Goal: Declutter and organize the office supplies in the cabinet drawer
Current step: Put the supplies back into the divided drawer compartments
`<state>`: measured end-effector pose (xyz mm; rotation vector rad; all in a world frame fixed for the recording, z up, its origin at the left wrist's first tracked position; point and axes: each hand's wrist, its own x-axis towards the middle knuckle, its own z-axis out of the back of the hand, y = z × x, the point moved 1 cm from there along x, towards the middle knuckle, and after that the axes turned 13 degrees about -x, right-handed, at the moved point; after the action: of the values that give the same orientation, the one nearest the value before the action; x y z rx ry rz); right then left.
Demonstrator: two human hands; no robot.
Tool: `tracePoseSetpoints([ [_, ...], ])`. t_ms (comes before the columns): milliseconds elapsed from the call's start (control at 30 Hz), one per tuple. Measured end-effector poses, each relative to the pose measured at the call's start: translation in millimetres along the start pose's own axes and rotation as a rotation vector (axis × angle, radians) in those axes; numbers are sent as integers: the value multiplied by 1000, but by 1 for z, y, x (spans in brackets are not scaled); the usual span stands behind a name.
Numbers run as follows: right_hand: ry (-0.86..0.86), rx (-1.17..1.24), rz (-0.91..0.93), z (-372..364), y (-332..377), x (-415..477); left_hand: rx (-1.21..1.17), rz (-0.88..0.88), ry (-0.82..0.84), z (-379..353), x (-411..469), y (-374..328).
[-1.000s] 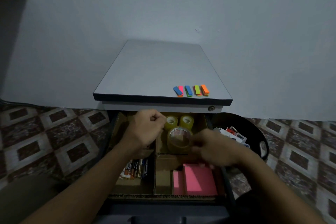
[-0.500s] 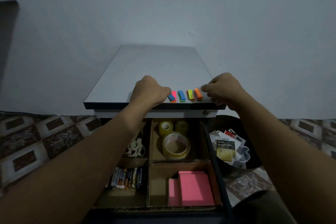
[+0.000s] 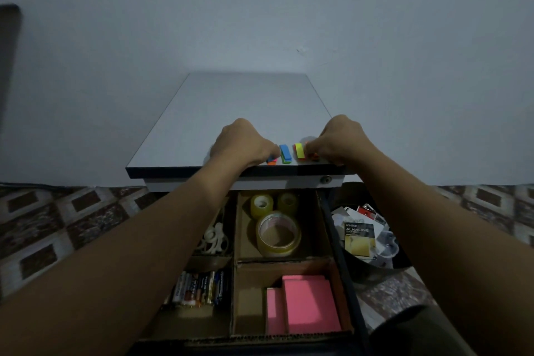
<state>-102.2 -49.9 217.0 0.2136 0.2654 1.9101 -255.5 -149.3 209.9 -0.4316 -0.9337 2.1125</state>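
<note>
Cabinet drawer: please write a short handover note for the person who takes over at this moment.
Left hand pinches the leftmost flag stack on the cabinet top; right hand pinches the orange flag stack. The blue flag stack and the yellow flag stack lie between them.
Done: tape rolls, batteries and pink sticky notes sit in separate compartments of the drawer.
Left: put the four flag stacks into the drawer.

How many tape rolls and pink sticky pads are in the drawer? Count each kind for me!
Small yellow tape rolls: 2
Big tape roll: 1
Pink sticky pads: 2
Total: 5
</note>
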Motion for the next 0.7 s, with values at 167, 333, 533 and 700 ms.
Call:
tracePoseSetpoints([
  [167, -18, -59, 3, -2, 2, 3, 51, -7, 3, -2, 2, -3],
  [333, -12, -64, -9, -3, -1, 8, 154, -68, -7, -2, 3, -5],
  [533, -10, -58, -8, -2, -9, 14, 322, -186, -41, 4, 6, -4],
  [700, 2, 29, -14, 4, -17, 15, 394, -339, -50, 7, 12, 7],
])
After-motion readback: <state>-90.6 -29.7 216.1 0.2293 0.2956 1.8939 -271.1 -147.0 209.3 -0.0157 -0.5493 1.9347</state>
